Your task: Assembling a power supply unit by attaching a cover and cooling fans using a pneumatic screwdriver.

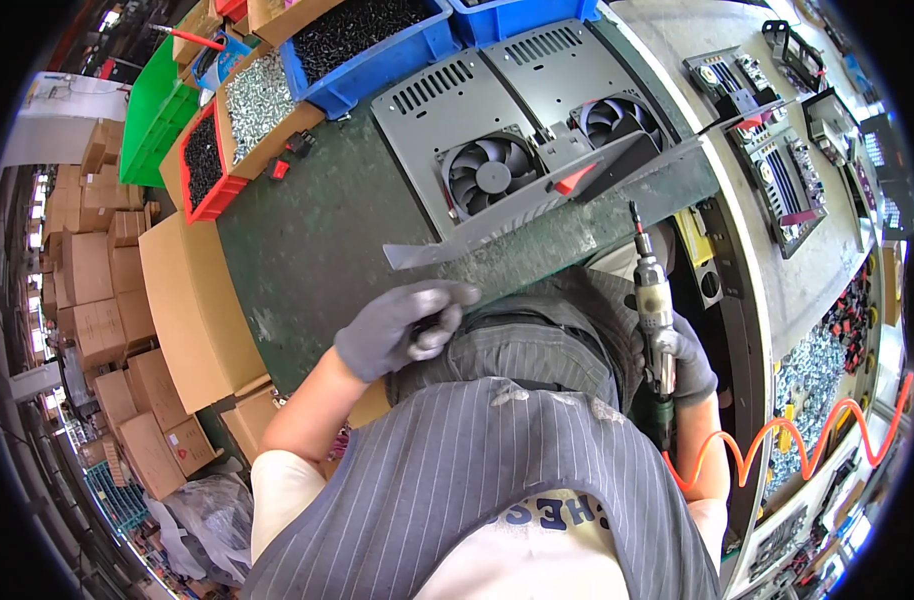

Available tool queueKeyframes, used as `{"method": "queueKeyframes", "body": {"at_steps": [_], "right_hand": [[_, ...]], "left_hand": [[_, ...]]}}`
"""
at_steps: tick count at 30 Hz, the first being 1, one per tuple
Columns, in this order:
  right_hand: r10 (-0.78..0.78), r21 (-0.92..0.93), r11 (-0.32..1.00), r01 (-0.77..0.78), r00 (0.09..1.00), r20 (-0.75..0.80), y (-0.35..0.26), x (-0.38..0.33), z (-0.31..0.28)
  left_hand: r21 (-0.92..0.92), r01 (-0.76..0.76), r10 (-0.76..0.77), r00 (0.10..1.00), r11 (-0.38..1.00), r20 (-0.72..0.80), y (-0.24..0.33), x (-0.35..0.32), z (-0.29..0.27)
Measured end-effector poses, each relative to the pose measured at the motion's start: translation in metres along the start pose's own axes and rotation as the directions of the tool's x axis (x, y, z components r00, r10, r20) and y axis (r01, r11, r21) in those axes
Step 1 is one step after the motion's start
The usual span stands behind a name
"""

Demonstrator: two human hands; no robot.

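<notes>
The green workbench (307,240) serves as the landmark and fills the middle of the view. On its far side lie two grey metal panels (447,110), each carrying a black fan (490,172), the nearer panel's bent flange reaching past the bench's near edge. Beyond the panels stand blue bins (377,45) of dark screws; to the left of those sit cardboard trays of bright screws (262,95), a red tray (202,165) of black parts and a green bin (155,115). Left of the bench lies a large cardboard sheet (192,300), with stacked cartons (92,290) further out. Right of the bench, a conveyor (817,270) carries black electronic boards (782,175).

At the bench's near edge, the left hand (402,325), in a grey glove, is curled narrow, fingertips pinched on a small dark item too small to identify. At the near right corner, the right hand (682,365), also gloved, is wrapped fully around a pneumatic screwdriver (655,310), held upright with its bit pointing at the panel flange. An orange coiled air hose (777,440) trails from the tool's base toward the right. A striped apron (487,480) covers the foreground.
</notes>
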State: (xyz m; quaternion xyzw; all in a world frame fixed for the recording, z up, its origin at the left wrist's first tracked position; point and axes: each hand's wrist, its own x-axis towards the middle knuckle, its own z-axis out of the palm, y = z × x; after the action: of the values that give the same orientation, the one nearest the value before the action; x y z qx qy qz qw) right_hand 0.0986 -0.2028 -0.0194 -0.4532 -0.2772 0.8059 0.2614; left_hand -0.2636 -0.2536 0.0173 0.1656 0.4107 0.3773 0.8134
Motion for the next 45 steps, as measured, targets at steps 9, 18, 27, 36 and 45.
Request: {"method": "queueKeyframes", "body": {"at_steps": [9,18,27,36,45], "right_hand": [[-0.079,-0.27,0.957,0.108,0.99,0.116,-0.027,-0.044,0.023],[-0.109,-0.391,0.904,0.171,0.979,0.174,-0.023,-0.053,0.014],[-0.095,-0.433,0.882,0.185,0.971,0.22,-0.019,-0.051,0.005],[-0.117,-0.406,0.9,0.162,0.984,0.133,-0.026,-0.049,0.014],[-0.252,-0.516,0.838,0.174,0.964,-0.084,-0.084,-0.046,-0.009]], "left_hand": [[-0.133,-0.027,0.036,0.997,0.991,0.066,-0.004,0.092,0.068],[-0.243,0.027,0.055,0.944,0.97,0.327,-0.006,0.124,0.092],[0.117,-0.107,0.091,0.986,0.987,0.137,-0.001,0.122,0.107],[0.304,-0.224,0.184,0.971,0.926,0.153,0.0,0.127,0.116],[0.512,-0.12,-0.1,0.919,0.851,0.381,-0.013,0.084,0.038]]}}
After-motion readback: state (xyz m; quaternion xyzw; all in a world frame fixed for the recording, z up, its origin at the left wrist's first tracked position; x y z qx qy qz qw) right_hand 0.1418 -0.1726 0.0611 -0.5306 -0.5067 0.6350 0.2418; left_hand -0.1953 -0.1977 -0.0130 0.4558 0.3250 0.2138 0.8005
